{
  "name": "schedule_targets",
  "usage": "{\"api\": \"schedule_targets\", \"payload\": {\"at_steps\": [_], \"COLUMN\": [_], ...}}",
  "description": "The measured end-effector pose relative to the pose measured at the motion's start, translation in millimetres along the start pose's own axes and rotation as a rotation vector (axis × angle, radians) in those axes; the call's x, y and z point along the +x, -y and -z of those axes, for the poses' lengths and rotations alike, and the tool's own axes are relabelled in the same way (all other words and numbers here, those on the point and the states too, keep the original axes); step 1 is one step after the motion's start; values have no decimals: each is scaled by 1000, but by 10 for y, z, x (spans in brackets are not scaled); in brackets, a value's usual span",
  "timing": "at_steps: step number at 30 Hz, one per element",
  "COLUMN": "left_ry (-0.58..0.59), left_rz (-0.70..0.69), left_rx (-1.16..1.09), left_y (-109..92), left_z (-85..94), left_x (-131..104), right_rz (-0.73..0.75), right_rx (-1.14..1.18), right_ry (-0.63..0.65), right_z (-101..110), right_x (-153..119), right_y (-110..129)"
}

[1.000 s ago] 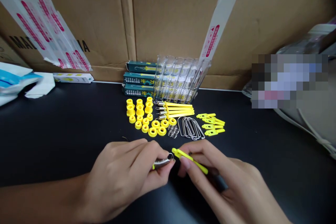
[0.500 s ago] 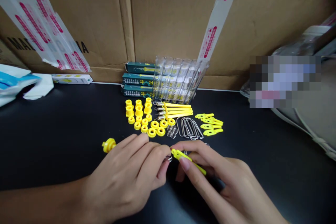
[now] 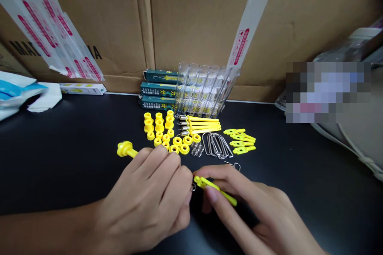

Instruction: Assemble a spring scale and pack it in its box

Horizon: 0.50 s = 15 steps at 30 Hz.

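Observation:
My left hand (image 3: 152, 199) is closed around a yellow rod with a flanged end (image 3: 125, 149), which sticks out on the left. A small metal loop (image 3: 193, 187) shows at the other side of this fist. Between thumb and fingers, my right hand (image 3: 239, 203) pinches a flat yellow-green clip (image 3: 214, 188), its holed end touching or very near the left fist beside the loop. Part of a bent wire (image 3: 236, 166) shows just behind my right fingers. Whether the loop and clip are joined is too small to tell.
Beyond my hands lie yellow sleeves (image 3: 159, 123), yellow rings (image 3: 184, 149), springs (image 3: 197, 149), metal hooks (image 3: 217, 145), yellow rods (image 3: 205, 125) and more clips (image 3: 243, 150). Clear tubes (image 3: 203, 89) lean on green boxes (image 3: 158, 102) before a cardboard wall (image 3: 191, 16). A bag (image 3: 353, 135) stands right.
The flanged yellow end has risen and more of its rod shows left of my left hand. The clip in my right hand has shifted slightly down. More bent wire shows behind my right hand.

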<state>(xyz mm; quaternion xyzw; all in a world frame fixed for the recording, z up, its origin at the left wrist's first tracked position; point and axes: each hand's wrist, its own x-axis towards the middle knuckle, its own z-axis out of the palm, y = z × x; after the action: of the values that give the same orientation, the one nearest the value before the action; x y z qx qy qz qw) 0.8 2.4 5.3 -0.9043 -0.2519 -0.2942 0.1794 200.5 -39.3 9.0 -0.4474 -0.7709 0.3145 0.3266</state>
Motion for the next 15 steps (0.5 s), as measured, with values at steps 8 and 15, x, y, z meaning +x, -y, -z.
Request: {"api": "schedule_targets", "payload": {"at_steps": [8, 15], "left_ry": [-35, -38], "left_rz": [-14, -14], "left_rx": [-4, -12], "left_y": [11, -5], "left_z": [38, 31], "left_x": [15, 25], "right_rz": [75, 46], "right_rx": [-50, 25], "right_ry": [-27, -108], "right_z": [4, -85], "right_x": [-17, -52], "right_y": [-13, -80]}}
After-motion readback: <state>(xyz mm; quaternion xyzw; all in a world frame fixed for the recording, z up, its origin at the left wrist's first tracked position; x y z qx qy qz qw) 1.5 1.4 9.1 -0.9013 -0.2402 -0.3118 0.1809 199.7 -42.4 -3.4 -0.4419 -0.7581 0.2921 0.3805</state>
